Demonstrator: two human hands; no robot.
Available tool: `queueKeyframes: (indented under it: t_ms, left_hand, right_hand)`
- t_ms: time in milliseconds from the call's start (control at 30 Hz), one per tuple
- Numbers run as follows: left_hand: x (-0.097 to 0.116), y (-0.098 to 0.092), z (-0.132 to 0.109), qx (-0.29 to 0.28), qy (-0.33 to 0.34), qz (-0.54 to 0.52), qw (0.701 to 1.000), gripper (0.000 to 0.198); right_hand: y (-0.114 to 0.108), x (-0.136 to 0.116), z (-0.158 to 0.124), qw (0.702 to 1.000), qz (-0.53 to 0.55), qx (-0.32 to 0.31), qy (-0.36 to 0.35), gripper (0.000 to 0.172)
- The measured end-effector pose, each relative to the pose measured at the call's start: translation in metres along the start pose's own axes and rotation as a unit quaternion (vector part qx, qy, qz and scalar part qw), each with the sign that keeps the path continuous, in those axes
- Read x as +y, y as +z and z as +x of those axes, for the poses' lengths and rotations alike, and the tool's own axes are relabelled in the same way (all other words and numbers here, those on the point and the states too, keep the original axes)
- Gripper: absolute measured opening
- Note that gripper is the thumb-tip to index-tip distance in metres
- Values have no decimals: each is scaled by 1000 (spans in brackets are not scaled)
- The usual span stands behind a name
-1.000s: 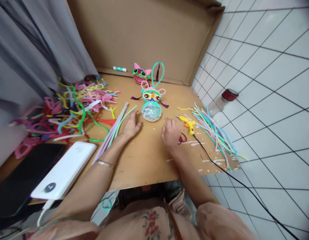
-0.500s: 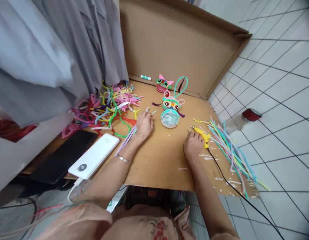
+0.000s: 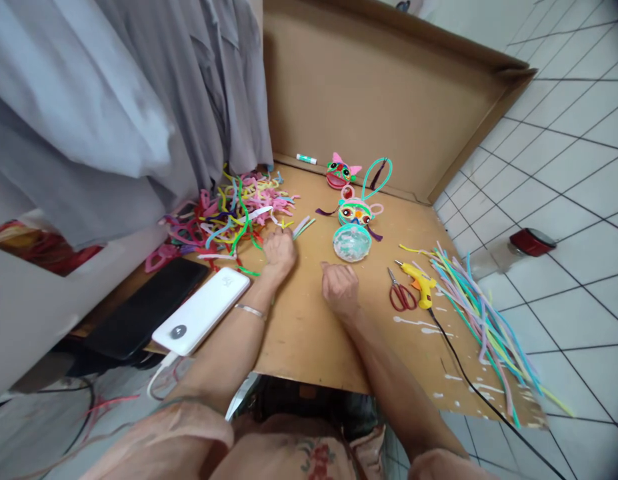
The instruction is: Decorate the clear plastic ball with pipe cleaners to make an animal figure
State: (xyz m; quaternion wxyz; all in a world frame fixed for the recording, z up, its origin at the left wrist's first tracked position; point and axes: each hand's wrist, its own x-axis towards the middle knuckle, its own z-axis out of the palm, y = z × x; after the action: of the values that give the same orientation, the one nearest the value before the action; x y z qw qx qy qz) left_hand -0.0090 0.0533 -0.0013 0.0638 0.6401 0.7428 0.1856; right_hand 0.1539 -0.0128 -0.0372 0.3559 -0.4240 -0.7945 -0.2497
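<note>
My left hand (image 3: 280, 250) rests on the cardboard-brown table beside a heap of fuzzy pipe cleaners, its fingers curled down. Lilac and pale green pipe cleaners (image 3: 303, 227) stick out past its fingertips; the part under the hand is hidden. My right hand (image 3: 340, 288) is closed just in front of the craft head, and nothing shows in its fingers. That craft head (image 3: 355, 212) has large eyes, pink loop ears and purple tassels, with an open turquoise bowl-shaped part (image 3: 352, 243) below. Red-handled scissors (image 3: 401, 296) lie beside a yellow glue gun (image 3: 419, 283).
The tangled pipe cleaner heap (image 3: 233, 213) is at left, with a white power bank (image 3: 201, 310) and black phone (image 3: 149, 307) nearer. Straight pipe cleaners (image 3: 483, 327) lie at right by a red-lidded jar (image 3: 531, 243). Behind are a smaller pink-eared head (image 3: 340, 172) and a glue stick (image 3: 307, 159).
My right hand has let go of the scissors beside the glue gun and moved left to the table's middle. My left hand has shifted slightly nearer the heap; the view has turned a little.
</note>
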Motion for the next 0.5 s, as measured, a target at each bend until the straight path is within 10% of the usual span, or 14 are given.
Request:
queueKeyframes:
  t_ms: [500]
  left_hand:
    - [2,-16,-3,61,10,12,998,40]
  right_hand:
    - [-5,20,-7,998,49,26,36,30]
